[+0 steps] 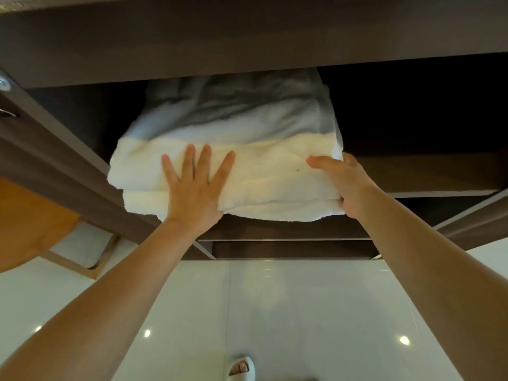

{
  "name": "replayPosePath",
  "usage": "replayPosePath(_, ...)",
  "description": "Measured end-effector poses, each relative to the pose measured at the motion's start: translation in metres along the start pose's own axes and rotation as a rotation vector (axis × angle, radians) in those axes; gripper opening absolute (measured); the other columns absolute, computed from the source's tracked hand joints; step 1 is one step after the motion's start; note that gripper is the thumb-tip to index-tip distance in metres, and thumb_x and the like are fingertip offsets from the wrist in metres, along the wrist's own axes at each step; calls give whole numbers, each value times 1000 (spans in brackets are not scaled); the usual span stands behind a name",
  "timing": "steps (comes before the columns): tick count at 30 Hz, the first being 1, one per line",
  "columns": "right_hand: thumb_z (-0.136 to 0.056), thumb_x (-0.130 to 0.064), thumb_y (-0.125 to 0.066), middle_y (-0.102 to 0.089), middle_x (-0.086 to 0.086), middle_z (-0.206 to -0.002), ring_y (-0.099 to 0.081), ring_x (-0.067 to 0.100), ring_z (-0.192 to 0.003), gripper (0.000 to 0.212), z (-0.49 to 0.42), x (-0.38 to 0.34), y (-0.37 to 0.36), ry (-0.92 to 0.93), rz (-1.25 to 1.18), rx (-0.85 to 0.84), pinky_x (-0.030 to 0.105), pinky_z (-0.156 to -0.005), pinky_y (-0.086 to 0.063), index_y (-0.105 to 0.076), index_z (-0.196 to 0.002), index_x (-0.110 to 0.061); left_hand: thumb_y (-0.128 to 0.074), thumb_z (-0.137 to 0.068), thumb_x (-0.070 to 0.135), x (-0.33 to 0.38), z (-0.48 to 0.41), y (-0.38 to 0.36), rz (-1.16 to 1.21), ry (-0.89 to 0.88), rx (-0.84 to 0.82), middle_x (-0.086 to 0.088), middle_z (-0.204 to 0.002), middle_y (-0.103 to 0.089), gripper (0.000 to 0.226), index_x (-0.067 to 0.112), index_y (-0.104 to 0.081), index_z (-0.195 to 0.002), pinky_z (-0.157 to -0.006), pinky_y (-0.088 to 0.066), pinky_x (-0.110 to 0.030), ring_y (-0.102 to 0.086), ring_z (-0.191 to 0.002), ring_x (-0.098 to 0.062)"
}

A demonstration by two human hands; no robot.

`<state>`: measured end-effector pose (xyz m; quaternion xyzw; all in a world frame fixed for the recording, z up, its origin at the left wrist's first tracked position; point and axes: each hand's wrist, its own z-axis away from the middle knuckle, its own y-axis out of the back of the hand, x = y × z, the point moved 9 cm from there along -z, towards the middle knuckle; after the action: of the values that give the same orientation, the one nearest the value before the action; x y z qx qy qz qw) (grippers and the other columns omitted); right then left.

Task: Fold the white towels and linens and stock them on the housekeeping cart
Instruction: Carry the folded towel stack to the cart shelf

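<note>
Left fingers (204,160) spread flat on folded towels (261,182), right fingers (321,162) grip their corner under the dark shelf (275,37).

Two hands (192,188) (350,185), one towel stack (264,171)

Bare forearms (154,265), one white slide sandal (247,361).
</note>
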<state>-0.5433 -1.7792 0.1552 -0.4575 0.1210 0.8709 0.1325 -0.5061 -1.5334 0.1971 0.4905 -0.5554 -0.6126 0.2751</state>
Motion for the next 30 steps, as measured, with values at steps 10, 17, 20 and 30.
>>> replayPosePath(10,-92,-29,-52,-9,14,-154,-18,35,-138,81,-1,-54,-37,469,796,292,47,-107,-30,4,-150,-35,-74,-74,33,-24,-44,2,80,62,-74,-12,-142,-33,92,21,-20,-147,-98,-31,-46,-32,-124,-36)
replayPosePath(17,-87,-10,-51,-23,10,-153,-17,29,-142,65,19,-76,-115,877,1567,163,51,-115,-5,-25,-147,-19,-74,-69,46,-30,-31,13,164,-112,4,-18,-119,-48,78,12,-45,-133,-85,-40,-43,-46,-108,-38)
replayPosePath(20,-73,3,-63,-59,19,-113,-54,39,-107,41,31,-94,-119,1057,1543,253,46,-87,-44,-61,-114,-2,-41,-72,69,-73,-40,34,301,26,27,-14,-138,-41,81,21,-45,-137,-97,-32,-46,-36,-125,-38)
replayPosePath(30,-68,-64,-63,-40,17,-139,-36,38,-129,94,30,-30,-107,975,1329,188,53,-112,-18,-32,-137,-7,-17,-68,83,-92,-31,-30,304,185,-169,-10,-160,4,99,34,6,-150,-114,-6,-56,2,-146,-34)
